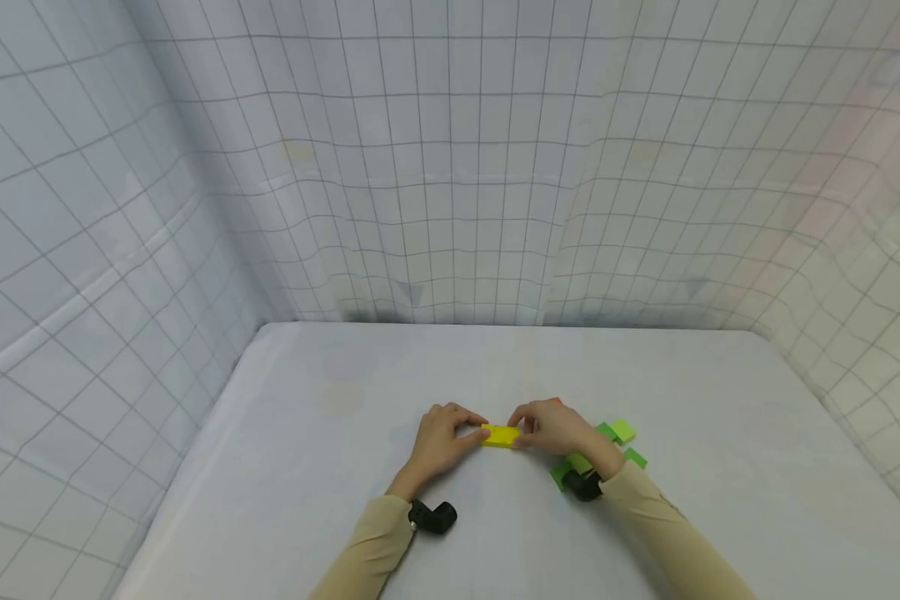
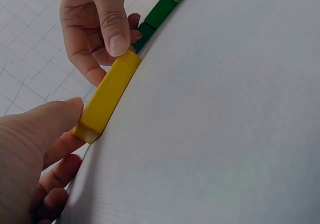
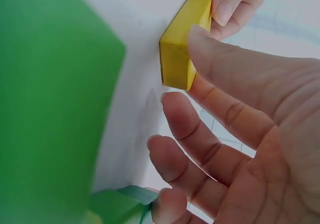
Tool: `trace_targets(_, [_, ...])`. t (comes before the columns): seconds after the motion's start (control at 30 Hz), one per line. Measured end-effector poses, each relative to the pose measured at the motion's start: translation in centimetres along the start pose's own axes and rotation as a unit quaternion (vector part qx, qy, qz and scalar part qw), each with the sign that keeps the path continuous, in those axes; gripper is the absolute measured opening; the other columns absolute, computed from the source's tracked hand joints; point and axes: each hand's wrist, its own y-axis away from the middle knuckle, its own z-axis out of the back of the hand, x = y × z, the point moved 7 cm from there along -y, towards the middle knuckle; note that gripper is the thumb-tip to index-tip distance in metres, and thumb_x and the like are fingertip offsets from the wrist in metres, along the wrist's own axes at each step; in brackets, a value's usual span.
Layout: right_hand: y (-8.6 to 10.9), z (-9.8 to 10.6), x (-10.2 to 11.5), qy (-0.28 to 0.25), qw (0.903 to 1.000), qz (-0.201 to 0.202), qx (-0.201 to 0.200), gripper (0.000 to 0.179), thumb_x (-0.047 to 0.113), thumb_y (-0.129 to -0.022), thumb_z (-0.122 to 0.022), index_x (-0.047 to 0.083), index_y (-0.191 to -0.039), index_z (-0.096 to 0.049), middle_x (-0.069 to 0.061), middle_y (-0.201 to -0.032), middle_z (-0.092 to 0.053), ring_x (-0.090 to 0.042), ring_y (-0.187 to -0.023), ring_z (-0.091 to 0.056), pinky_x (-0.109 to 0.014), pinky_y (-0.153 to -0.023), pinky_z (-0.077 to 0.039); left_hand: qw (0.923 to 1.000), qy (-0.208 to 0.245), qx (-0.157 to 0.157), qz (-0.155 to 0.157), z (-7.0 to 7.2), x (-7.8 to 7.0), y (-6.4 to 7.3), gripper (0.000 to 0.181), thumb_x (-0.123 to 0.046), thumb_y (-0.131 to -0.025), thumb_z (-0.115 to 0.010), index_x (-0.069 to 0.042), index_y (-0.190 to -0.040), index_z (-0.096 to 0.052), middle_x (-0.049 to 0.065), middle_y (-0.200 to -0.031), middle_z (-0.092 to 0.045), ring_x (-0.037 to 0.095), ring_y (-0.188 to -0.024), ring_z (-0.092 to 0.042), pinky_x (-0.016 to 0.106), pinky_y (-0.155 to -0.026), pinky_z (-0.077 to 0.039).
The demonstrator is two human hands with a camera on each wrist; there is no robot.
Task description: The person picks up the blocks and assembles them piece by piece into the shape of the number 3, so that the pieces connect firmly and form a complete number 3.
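A yellow rectangular block (image 1: 500, 435) lies on the white table, held from both ends. My left hand (image 1: 444, 437) pinches its left end between thumb and fingers. At the opposite end, the thumb and index finger of my right hand (image 1: 555, 427) grip it, while the other fingers hang loosely curled beside it in the right wrist view. Seen from the left wrist, the yellow block (image 2: 110, 96) rests low against the table surface, with the thumbs on its near side.
Several green blocks, among them a light green one (image 1: 622, 430) and a darker one (image 1: 635, 457), lie around and under my right wrist. A red piece (image 1: 554, 401) shows partly behind the right hand. Gridded white curtains (image 1: 450, 167) enclose the table (image 1: 330, 483).
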Motion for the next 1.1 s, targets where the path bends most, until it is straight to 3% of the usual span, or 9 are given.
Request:
trace_targets(0.3, [0.4,0.6,-0.2,0.044,0.999,0.003,-0.01,0.022,0.026,-0.084,-0.073,0.015,-0.102,-0.069,0.008,-0.076,-0.054,-0.009,-0.064,-0.048,-0.028,-0.058,-0.041,1.0,-0.002,-0.008,0.003,0.1,0.0,0.1,0.023,-0.038,-0.083,-0.072,-0.021,-0.098,-0.075,-0.006,-0.093,-0.063,0.015,-0.082,-0.047,0.035,-0.074,-0.034])
trace_targets(0.47, [1.0,2.4,-1.5,0.021,0.9991,-0.008,-0.037,0.02,0.027,-0.087,-0.07,0.013,-0.102,-0.069,0.007,-0.079,-0.055,-0.012,-0.068,-0.048,-0.03,-0.061,-0.042,0.9999,-0.001,-0.011,0.009,0.1,0.0,0.2,0.022,-0.038,-0.084,-0.071,-0.022,-0.098,-0.075,-0.007,-0.092,-0.062,0.014,-0.082,-0.047,0.034,-0.073,-0.034])
trace_targets(0.63, [1.7,4.4,-3.7,0.024,0.9947,-0.073,-0.068,0.024,0.03,-0.086,-0.07,0.01,-0.1,-0.068,0.002,-0.083,-0.06,-0.015,-0.068,-0.051,-0.031,-0.061,-0.043,0.9999,-0.001,-0.014,0.004,0.1,0.0,0.2,0.023,-0.039,-0.084,-0.07,-0.021,-0.098,-0.075,-0.007,-0.092,-0.062,0.013,-0.081,-0.046,0.032,-0.073,-0.034])
trace_targets(0.8, [2.2,4.7,-5.7,0.043,0.9835,-0.169,-0.05,0.043,0.042,-0.083,-0.071,0.005,-0.103,-0.063,-0.004,-0.086,-0.062,-0.017,-0.064,-0.052,-0.031,-0.057,-0.042,0.9999,0.001,-0.012,0.008,0.0,0.0,0.2,0.023,-0.039,-0.084,-0.071,-0.021,-0.098,-0.075,-0.007,-0.092,-0.062,0.013,-0.081,-0.047,0.032,-0.073,-0.034])
trace_targets(0.97, [2.0,4.4,-5.7,0.061,0.9782,-0.196,-0.03,0.052,0.05,-0.081,-0.07,0.002,-0.1,-0.061,-0.003,-0.083,-0.061,-0.017,-0.063,-0.052,-0.031,-0.057,-0.042,0.9999,0.001,-0.01,0.014,0.2,0.0,0.1,0.022,-0.038,-0.083,-0.071,-0.022,-0.099,-0.075,-0.006,-0.093,-0.062,0.014,-0.082,-0.047,0.033,-0.074,-0.034])
trace_targets(1.1, [1.8,4.4,-5.5,0.078,0.975,-0.207,-0.019,0.049,0.05,-0.081,-0.069,0.004,-0.096,-0.06,-0.002,-0.077,-0.058,-0.018,-0.063,-0.05,-0.031,-0.057,-0.04,0.9998,0.002,-0.009,0.017,0.1,0.1,0.1,0.022,-0.038,-0.083,-0.071,-0.022,-0.099,-0.075,-0.007,-0.093,-0.062,0.014,-0.082,-0.047,0.033,-0.074,-0.034])
